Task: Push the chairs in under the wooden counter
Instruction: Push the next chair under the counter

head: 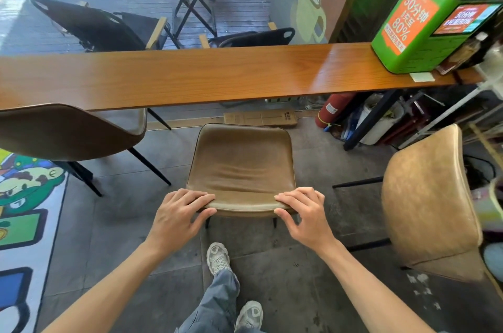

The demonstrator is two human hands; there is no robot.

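Gripping hands (245, 213) on creased leather chair (241, 164)

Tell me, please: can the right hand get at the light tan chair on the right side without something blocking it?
Probably yes. The right hand is shut on the middle chair backrest, so it must let go first. Between it and the tan chair only bare floor shows, with nothing standing in the way.

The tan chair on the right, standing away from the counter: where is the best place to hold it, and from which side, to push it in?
Judging from its pose, take the tan chair by the top edge of its backrest, from behind, one hand near each corner. The back faces away from the wooden counter, so this grip pushes straight toward it, as both hands now do on the brown chair.
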